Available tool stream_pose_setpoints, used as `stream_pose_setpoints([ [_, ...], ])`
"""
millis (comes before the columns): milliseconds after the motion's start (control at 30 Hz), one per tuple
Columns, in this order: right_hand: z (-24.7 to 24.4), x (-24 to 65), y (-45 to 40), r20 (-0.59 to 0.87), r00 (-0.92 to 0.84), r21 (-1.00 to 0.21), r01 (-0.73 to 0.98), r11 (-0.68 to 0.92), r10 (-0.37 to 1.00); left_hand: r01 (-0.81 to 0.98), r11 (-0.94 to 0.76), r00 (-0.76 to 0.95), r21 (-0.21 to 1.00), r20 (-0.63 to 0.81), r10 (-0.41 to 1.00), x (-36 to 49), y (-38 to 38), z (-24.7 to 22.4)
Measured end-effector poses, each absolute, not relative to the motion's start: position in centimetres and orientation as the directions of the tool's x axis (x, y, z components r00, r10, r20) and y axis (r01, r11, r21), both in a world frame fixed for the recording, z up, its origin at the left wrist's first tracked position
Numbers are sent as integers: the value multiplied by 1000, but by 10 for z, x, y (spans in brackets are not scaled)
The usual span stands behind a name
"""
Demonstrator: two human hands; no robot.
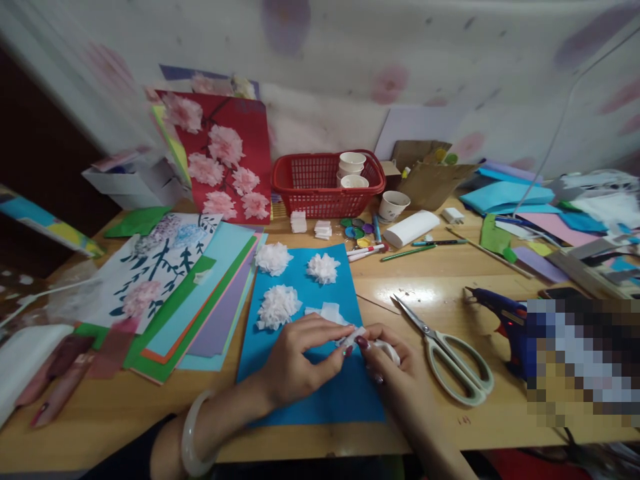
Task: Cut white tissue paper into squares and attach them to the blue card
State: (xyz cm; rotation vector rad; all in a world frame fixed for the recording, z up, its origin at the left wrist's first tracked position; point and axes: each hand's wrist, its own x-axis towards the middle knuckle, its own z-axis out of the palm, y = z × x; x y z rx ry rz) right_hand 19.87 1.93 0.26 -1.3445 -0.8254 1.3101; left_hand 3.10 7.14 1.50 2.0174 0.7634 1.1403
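A small piece of white tissue paper is pinched between my two hands above a blue sheet. My left hand grips its left side with thumb and fingers. On the other side my right hand holds it, dark-nailed thumb against the paper, with more white paper curled under the fingers. Three white ruffled paper flowers, at top left, top right and middle left, lie on the blue sheet. Flat white tissue pieces lie just behind my fingers.
Scissors and a glue gun lie to the right. Coloured papers and a flower drawing are at left. Behind stand a red basket with cups, a red flower picture, paint pots and a white roll.
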Motion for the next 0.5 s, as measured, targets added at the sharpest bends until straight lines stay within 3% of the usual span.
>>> stream_pose_setpoints([
  [500,10,196,22,-268,189,-956,-170,-238,945,136,-630,379,764,548,746,32,72,15],
])
